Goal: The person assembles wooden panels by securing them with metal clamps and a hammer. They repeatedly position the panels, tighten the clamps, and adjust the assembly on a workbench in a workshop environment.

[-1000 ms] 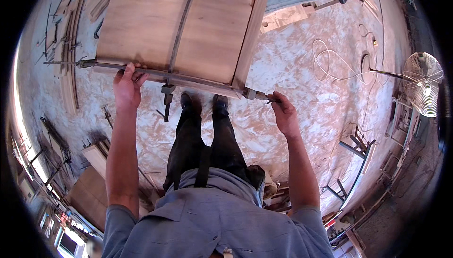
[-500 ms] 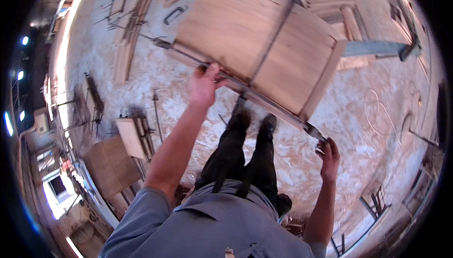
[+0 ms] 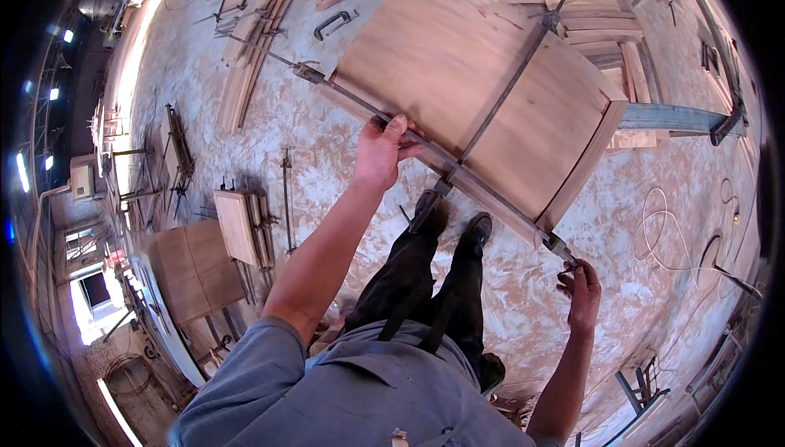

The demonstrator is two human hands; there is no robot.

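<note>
Wooden panel (image 3: 474, 95), wide and flat, lies raised above the dusty floor (image 3: 245, 161) ahead of the person's shoes, crossed by a long metal bar clamp (image 3: 425, 152) along its near edge. Left hand (image 3: 380, 152) grips that edge, fingers curled over bar and wood. Right hand (image 3: 580, 287) pinches the clamp's end at the panel's right corner, fingers closed on it. Loose planks (image 3: 253, 46) lie well apart, upper left.

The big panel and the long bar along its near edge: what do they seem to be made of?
The panel looks like bare, unvarnished wood: pale brown, matte, with visible grain and board seams. The bar looks like dark metal, probably steel: thin, grey and dull, perhaps rusty.
</note>
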